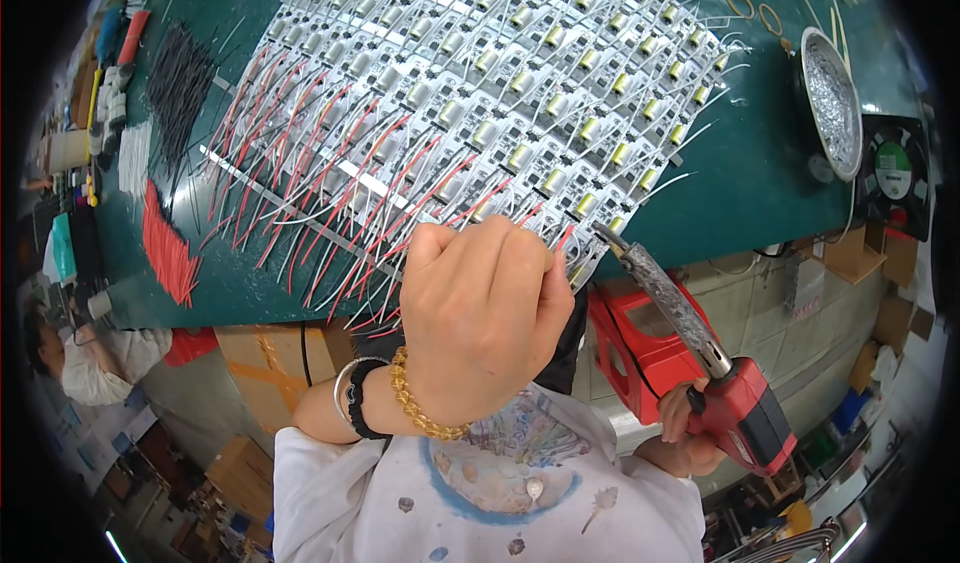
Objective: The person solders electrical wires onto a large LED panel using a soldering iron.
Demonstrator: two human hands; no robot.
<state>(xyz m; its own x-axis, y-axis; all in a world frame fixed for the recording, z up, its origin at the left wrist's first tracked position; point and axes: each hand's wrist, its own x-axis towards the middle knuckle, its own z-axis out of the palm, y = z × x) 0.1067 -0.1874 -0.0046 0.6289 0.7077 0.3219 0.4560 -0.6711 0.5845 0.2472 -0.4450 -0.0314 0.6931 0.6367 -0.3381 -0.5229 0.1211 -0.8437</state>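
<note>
A large panel of white circuit boards (520,93) lies on the green table, with rows of yellow-topped cylindrical parts. Red and white wires (340,178) stick out from its near left rows. My left hand (480,308) is closed at the panel's near edge, knuckles up. Its fingertips are hidden, so whatever it pinches does not show; a red wire end emerges beside it. In my right hand (685,438) is a red and black soldering gun (745,418). The gun's dark tip points up and left to the panel's near right corner, right of my left hand.
Bundles of red wires (167,248), black wires (180,78) and white wires (135,158) lie at the table's left. A round metal dish (832,103) and a black fan (893,178) stand at the right. Below the table is a red stool (640,348). Another person (100,363) sits at far left.
</note>
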